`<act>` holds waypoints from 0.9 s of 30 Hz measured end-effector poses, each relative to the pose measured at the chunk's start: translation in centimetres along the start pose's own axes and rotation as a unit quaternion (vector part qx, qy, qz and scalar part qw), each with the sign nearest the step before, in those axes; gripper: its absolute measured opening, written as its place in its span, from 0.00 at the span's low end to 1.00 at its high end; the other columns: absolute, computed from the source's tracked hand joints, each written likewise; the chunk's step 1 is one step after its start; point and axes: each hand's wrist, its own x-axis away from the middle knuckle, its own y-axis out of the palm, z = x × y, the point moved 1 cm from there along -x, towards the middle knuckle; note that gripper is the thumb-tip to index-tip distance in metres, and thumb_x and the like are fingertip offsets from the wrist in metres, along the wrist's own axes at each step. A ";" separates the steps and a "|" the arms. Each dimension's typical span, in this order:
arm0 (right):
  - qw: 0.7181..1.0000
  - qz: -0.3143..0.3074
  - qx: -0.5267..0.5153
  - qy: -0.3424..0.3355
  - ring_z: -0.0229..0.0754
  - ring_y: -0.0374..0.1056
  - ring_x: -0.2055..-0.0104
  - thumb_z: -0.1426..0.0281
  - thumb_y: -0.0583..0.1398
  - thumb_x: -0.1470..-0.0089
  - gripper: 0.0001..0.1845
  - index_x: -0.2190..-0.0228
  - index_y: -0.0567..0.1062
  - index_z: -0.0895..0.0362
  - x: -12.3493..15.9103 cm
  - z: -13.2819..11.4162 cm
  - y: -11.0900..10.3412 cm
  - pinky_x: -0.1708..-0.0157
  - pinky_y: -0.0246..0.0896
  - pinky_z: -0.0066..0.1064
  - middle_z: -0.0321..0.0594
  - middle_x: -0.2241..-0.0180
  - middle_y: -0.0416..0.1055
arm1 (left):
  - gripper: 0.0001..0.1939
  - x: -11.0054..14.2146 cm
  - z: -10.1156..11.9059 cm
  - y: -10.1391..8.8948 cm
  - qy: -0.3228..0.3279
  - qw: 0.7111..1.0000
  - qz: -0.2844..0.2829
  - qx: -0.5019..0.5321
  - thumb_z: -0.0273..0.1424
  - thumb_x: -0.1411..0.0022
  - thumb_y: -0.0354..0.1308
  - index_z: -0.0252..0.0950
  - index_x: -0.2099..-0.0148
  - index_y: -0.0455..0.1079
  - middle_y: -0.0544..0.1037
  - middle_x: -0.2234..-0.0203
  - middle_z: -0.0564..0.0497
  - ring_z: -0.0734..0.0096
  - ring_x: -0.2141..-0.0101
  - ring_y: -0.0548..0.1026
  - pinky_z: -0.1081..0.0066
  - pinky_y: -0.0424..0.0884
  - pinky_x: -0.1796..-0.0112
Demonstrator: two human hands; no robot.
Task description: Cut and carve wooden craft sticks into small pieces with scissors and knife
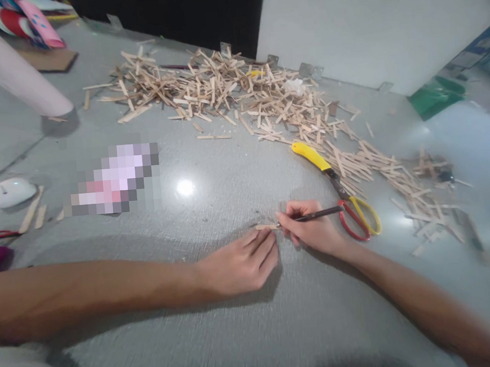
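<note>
My left hand [245, 262] is closed, its fingertips pinching a short wooden craft stick [266, 227] low over the grey surface. From the right, my right hand [307, 224] grips a slim dark pen [321, 213], its tip at the stick's right end. The pen's back end points toward scissors [360, 217] with one red and one yellow handle loop. A tool with a yellow handle [310, 155] lies just beyond the scissors, and its dark end meets them. My left palm and the far side of the stick are hidden.
A long heap of wooden sticks [212, 87] spreads along the back and down the right. At left are a white computer mouse [10, 192], a pink-white roll or leg [19, 71] and a pixelated pinkish item [115, 177]. A white panel [355, 28] stands behind.
</note>
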 end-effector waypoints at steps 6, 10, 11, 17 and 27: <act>1.000 -0.001 0.004 0.003 0.33 0.64 0.87 0.55 0.68 0.35 0.27 0.81 0.69 0.53 -0.2 0.1 0.1 0.84 0.56 0.25 0.31 0.87 0.69 | 0.12 -0.2 -0.2 -0.2 0.005 1.000 -0.004 -0.014 0.24 0.28 0.61 0.22 0.48 0.81 0.87 0.52 0.34 0.51 0.51 0.86 0.58 0.82 0.44; 1.000 0.000 -0.010 0.005 0.33 0.63 0.87 0.53 0.69 0.36 0.28 0.80 0.68 0.53 -0.2 0.2 0.2 0.85 0.54 0.25 0.31 0.86 0.69 | 0.12 -0.1 -0.1 -0.1 0.004 1.000 -0.003 -0.013 0.25 0.27 0.60 0.22 0.47 0.80 0.87 0.52 0.33 0.51 0.50 0.86 0.57 0.81 0.44; 1.000 -0.001 -0.013 0.004 0.33 0.63 0.87 0.53 0.69 0.36 0.28 0.80 0.68 0.53 -0.2 0.2 0.2 0.85 0.54 0.25 0.31 0.86 0.69 | 0.12 0.0 -0.1 -0.1 0.003 1.000 -0.003 -0.013 0.26 0.26 0.61 0.22 0.47 0.80 0.87 0.52 0.33 0.51 0.50 0.86 0.57 0.81 0.44; 1.000 0.005 -0.004 -0.004 0.32 0.59 0.87 0.52 0.68 0.36 0.29 0.81 0.68 0.53 0.0 -0.3 0.2 0.85 0.51 0.26 0.29 0.88 0.65 | 0.14 0.1 0.0 0.2 0.003 1.000 -0.003 -0.018 0.28 0.27 0.64 0.20 0.47 0.79 0.86 0.51 0.31 0.50 0.49 0.85 0.56 0.80 0.43; 1.000 0.003 0.017 -0.009 0.33 0.59 0.87 0.48 0.67 0.35 0.31 0.81 0.66 0.52 0.0 -0.1 0.1 0.83 0.54 0.27 0.30 0.88 0.66 | 0.13 -0.1 0.0 0.0 0.004 1.000 -0.004 -0.013 0.27 0.27 0.64 0.21 0.47 0.80 0.87 0.52 0.32 0.50 0.50 0.86 0.57 0.81 0.44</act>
